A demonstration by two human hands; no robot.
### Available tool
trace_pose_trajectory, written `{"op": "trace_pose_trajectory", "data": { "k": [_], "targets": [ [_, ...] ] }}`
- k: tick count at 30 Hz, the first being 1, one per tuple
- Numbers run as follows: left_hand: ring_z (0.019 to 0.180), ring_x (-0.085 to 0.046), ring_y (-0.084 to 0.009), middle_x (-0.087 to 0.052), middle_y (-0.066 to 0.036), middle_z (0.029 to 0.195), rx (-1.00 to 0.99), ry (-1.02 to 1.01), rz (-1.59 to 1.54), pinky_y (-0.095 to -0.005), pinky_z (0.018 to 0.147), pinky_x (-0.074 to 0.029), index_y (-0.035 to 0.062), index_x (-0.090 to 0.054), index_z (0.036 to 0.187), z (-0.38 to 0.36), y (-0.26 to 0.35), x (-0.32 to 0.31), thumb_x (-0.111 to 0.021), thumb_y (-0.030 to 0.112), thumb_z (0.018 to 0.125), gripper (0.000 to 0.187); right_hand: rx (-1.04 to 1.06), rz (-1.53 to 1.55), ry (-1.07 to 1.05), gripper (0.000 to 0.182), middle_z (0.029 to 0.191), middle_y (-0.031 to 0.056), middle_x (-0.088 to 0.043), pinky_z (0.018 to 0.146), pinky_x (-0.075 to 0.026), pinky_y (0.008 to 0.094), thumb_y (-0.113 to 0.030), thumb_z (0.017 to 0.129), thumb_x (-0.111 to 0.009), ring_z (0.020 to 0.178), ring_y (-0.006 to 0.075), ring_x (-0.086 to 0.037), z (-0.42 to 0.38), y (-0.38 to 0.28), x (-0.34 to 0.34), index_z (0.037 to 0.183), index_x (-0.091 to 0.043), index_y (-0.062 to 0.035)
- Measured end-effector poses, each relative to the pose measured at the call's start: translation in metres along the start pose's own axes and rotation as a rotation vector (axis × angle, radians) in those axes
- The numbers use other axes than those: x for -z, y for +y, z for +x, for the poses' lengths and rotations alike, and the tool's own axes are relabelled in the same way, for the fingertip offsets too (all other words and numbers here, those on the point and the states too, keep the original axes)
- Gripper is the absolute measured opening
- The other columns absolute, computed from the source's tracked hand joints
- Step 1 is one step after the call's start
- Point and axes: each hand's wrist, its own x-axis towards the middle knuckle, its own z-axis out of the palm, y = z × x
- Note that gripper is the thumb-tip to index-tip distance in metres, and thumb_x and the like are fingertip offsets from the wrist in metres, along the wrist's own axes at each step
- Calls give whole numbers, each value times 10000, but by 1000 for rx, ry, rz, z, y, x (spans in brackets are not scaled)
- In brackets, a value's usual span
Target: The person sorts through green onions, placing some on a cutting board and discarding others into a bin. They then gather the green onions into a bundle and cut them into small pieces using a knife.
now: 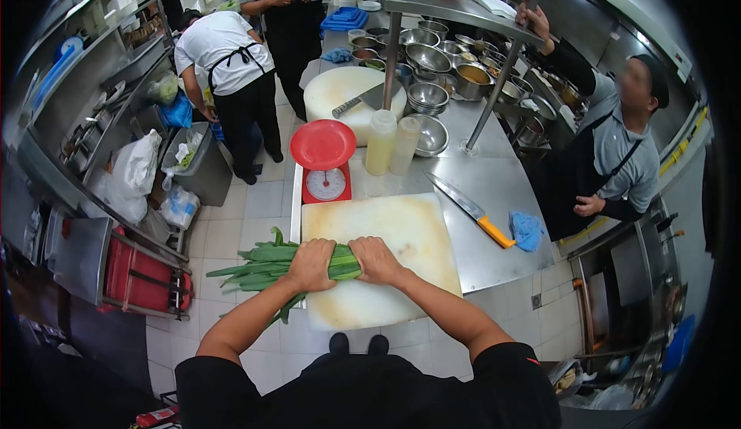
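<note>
A bunch of spring onions (266,265) lies across the left part of a white, yellow-stained cutting board (401,224). Its long green leaves stick out past the board's left edge. My left hand (312,265) is wrapped over the middle of the bunch. Close beside it, my right hand (375,261) is closed around the other end, hiding the tips of the stalks. To the right of the board, a large knife (471,210) with a yellow handle rests on the steel table (498,178). A blue cloth (527,231) sits by the handle.
Beyond the board stand a red scale (326,186), two squeeze bottles (381,143) and a round white block (320,93) bearing a cleaver (359,101). Metal bowls (427,97) crowd the back. A person (617,135) stands at right; another (224,54) bends at left.
</note>
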Motion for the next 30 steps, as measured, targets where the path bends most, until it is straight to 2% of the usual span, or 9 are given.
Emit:
{"op": "trace_pose_trajectory", "data": {
  "k": [4,7,9,12,19,23,27,29,30],
  "targets": [
    [974,-545,-336,-555,-158,1024,-22,-31,-52,-432,854,-415,8,-489,1191,0,-6,3,-729,262,556,724,-31,15,-52,537,914,152,-562,759,-431,451,-247,672,-760,838,346,-560,3,-8,4,1086,-507,-16],
    [1170,-492,-369,-535,-212,1177,17,-266,-62,-493,994,-371,-34,-433,1298,6,-6,15,-772,391,590,892,-46,-29,-54,561,916,150,-558,757,-439,465,-252,668,-768,857,352,-561,2,-9,5,1106,-500,-29],
    [1396,-277,-409,-388,-285,1412,12,-369,138,-594,1131,-176,-85,-307,1419,5,1,20,-721,672,629,1170,-32,-27,-46,516,890,151,-558,738,-441,467,-263,679,-759,834,353,-565,-1,-12,3,1067,-507,-35],
    [1458,-57,-452,-230,-290,1527,-28,-253,60,-660,1124,-14,-139,-211,1448,31,23,31,-556,879,624,1354,-19,-55,-59,502,886,157,-567,720,-449,468,-271,683,-756,819,354,-573,1,-4,1,1058,-518,-38],
    [1449,-66,-472,-205,-331,1520,139,-213,6,-653,1118,31,-133,-168,1467,40,57,-21,-405,956,614,1403,-61,2,-69,324,943,225,-616,725,-477,497,-219,793,-607,838,409,-579,3,13,-14,1029,-598,2],
    [1458,-51,-453,-209,-350,1510,93,-263,130,-657,1103,85,-123,-163,1474,41,60,-9,-394,979,570,1445,-49,-64,-50,286,843,224,-628,645,-492,493,-197,761,-641,718,403,-590,5,17,-19,957,-615,10],
    [1431,-158,-459,-269,-356,1474,68,-229,168,-627,1130,-18,-125,-203,1461,36,53,-16,-446,963,566,1430,20,-28,66,228,876,209,-628,692,-480,489,-148,738,-636,791,388,-594,1,14,-18,912,-631,0],
    [1312,-362,-468,-357,-345,1404,16,-146,-67,-560,1108,-226,-123,-255,1437,33,43,-18,-513,933,563,1395,19,-66,-2,224,883,208,-626,683,-475,490,-140,731,-629,795,383,-595,3,6,-8,907,-629,-2],
    [1312,-362,-468,-357,-345,1404,2,-159,-66,-560,1108,-226,-123,-255,1437,37,38,-19,-513,933,563,1395,27,-104,-75,221,890,208,-624,675,-470,490,-133,723,-623,800,379,-596,5,6,-5,901,-628,-3]
  ]
}}
